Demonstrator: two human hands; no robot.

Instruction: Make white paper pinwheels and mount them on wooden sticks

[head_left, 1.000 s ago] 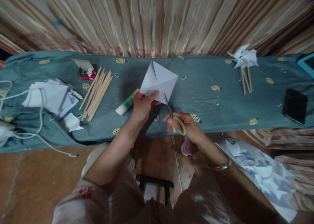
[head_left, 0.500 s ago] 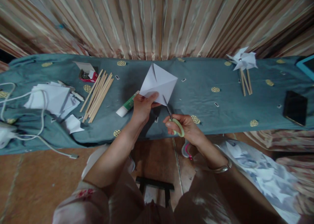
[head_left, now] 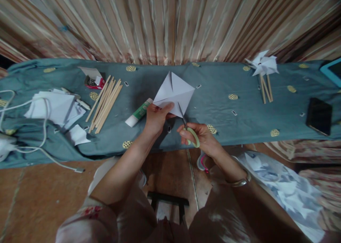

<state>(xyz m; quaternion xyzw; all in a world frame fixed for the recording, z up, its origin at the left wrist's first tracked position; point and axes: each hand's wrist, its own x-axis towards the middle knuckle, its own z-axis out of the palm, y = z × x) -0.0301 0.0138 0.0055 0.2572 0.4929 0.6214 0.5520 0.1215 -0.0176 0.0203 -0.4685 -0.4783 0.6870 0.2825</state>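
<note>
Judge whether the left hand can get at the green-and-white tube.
Likely yes: the tube lies beside the left hand, its white end uncovered, though that hand is holding the white paper.

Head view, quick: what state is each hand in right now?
Left hand: closed on the paper, thumb on top.
Right hand: holding the scissors, fingers at the green handles, blades at the paper.

what looks like a home room, pleated curtain (head_left: 157,26), pineapple-print tablecloth (head_left: 215,83), brown floor (head_left: 50,200) with tile-like lines
</note>
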